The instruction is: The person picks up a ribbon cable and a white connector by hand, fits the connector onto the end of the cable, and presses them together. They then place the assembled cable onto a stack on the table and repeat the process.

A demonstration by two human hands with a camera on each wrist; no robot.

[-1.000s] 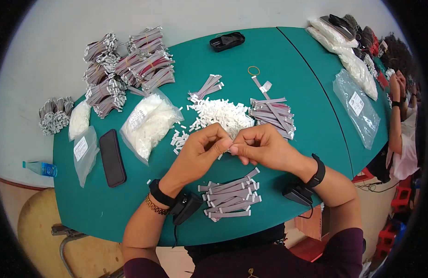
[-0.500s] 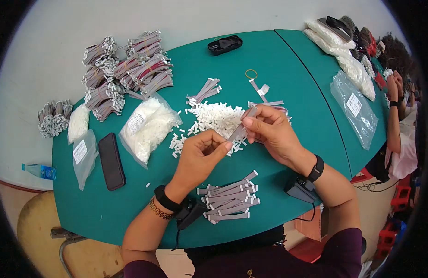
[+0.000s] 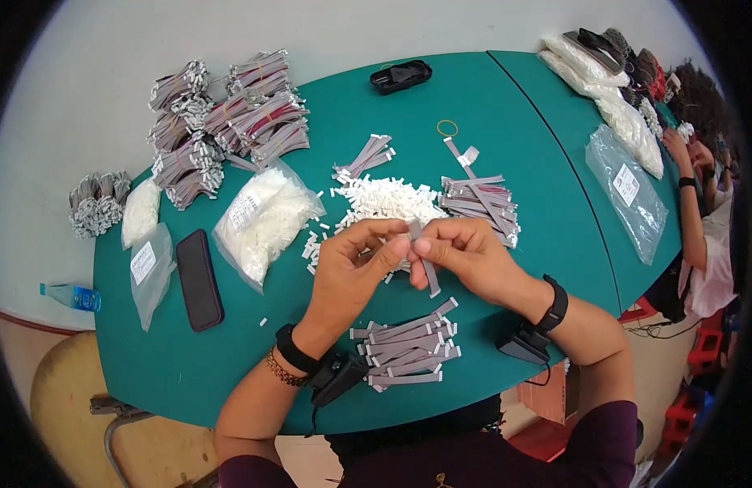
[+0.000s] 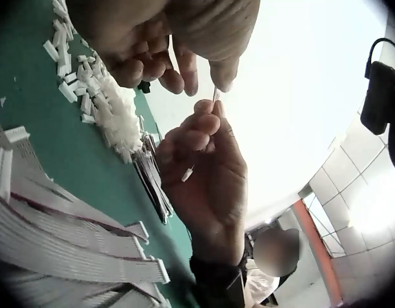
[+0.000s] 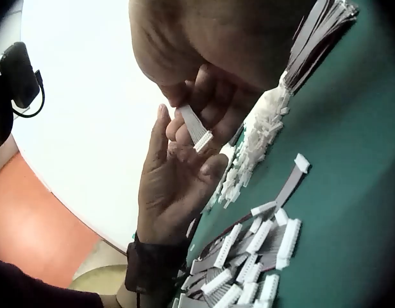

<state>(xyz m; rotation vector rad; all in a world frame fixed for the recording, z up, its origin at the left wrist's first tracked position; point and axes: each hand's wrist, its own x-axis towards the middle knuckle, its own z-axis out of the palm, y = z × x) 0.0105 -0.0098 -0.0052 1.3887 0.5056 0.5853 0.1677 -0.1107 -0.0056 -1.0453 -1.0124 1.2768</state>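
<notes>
A short grey ribbon cable point(image 3: 427, 272) with a white connector end point(image 5: 202, 141) is pinched between the thumb and fingers of my right hand point(image 3: 465, 254). One end points down toward my body. My left hand point(image 3: 353, 264) is close against the cable's upper part, its thumb and forefinger apart in the right wrist view. Just beyond both hands lies a heap of small white connectors point(image 3: 384, 199). Nearer my body, a pile of ribbon cables with white ends point(image 3: 404, 350) rests on the green table point(image 3: 270, 382).
Banded cable bundles point(image 3: 262, 114) are stacked at the back left. A bag of white parts point(image 3: 258, 220) and a dark phone point(image 3: 200, 281) lie left. More cables point(image 3: 480, 203) sit right of the heap, with a rubber band point(image 3: 447, 128) behind. Another person's arm point(image 3: 692, 211) shows far right.
The hands were together, then drew apart with the cable stretched slantwise between them. Now they are close again, and the cable has turned so one end points toward my body.
</notes>
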